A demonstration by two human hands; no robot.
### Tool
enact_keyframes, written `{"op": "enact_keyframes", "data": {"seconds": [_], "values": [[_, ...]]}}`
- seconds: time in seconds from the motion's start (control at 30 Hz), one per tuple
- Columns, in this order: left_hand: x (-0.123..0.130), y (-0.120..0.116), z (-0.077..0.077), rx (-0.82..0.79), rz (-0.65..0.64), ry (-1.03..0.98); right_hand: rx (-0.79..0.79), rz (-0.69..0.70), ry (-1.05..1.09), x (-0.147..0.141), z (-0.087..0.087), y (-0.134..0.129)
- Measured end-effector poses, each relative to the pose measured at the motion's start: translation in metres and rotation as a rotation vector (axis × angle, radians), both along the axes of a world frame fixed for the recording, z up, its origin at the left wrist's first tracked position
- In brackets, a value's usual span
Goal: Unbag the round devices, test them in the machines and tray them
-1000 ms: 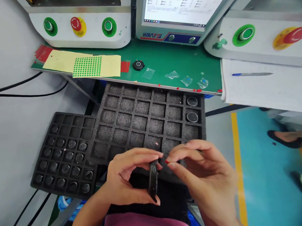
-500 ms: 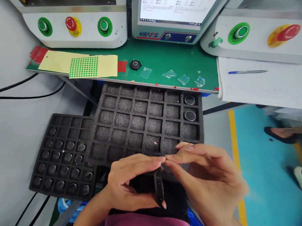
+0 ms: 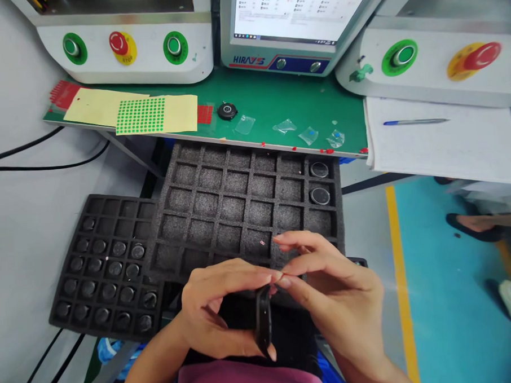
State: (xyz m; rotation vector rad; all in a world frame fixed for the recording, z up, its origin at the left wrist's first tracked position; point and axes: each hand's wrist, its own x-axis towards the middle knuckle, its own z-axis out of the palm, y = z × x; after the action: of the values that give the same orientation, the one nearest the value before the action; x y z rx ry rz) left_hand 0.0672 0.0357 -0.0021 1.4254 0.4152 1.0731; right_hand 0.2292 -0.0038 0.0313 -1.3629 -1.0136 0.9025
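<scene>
My left hand (image 3: 222, 311) grips a dark watch case (image 3: 264, 321) edge-on, thumb at its lower rim and fingers at its upper rim. My right hand (image 3: 332, 295) meets the left fingertips just above the case, its thumb and index finger pressed together. Whatever lies in that pinch is too small to make out. Below and beyond both hands spreads a grey foam tray (image 3: 233, 206) of square pockets, with round glass-faced pieces (image 3: 320, 196) in two pockets at its right side.
A second foam tray (image 3: 108, 223) at left holds several round pieces. On the green bench (image 3: 272, 92) lie a black watch body (image 3: 227, 110), green-dot sticker sheets (image 3: 140, 116) and scraps of clear film (image 3: 309, 135). A pen (image 3: 415, 122) rests on papers. Another person's foot (image 3: 473, 227) shows at right.
My right hand has drawn in slightly to the left, its outer fingers lifting and spreading more. The watch case has shifted a little left and stays in my left hand.
</scene>
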Motion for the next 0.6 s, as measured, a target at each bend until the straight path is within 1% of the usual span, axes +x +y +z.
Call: {"op": "enact_keyframes", "data": {"seconds": [0.13,0.2,0.27,0.3,0.4,0.47,0.53,0.6], "values": [[-0.001,-0.004,0.003,-0.043,0.022,0.07,0.007,-0.016,-0.061,0.0,-0.002,-0.003],[-0.003,-0.004,0.005,-0.024,0.027,0.116,-0.007,-0.026,-0.028,0.001,-0.003,-0.006],[-0.005,-0.003,0.006,-0.008,0.043,0.151,-0.051,0.004,0.118,0.002,-0.002,-0.009],[-0.006,-0.002,0.006,-0.004,0.058,0.164,-0.075,0.043,0.223,0.003,-0.002,-0.01],[-0.009,0.003,0.005,0.044,0.101,0.196,-0.187,0.251,0.557,0.004,0.001,-0.012],[-0.008,0.007,0.005,0.109,0.105,0.206,-0.279,0.371,0.721,0.003,0.002,-0.012],[-0.007,0.009,0.006,0.15,0.098,0.197,-0.328,0.405,0.8,0.001,0.002,-0.011],[-0.006,0.011,0.008,0.169,0.09,0.194,-0.335,0.392,0.808,-0.001,0.002,-0.011]]}}
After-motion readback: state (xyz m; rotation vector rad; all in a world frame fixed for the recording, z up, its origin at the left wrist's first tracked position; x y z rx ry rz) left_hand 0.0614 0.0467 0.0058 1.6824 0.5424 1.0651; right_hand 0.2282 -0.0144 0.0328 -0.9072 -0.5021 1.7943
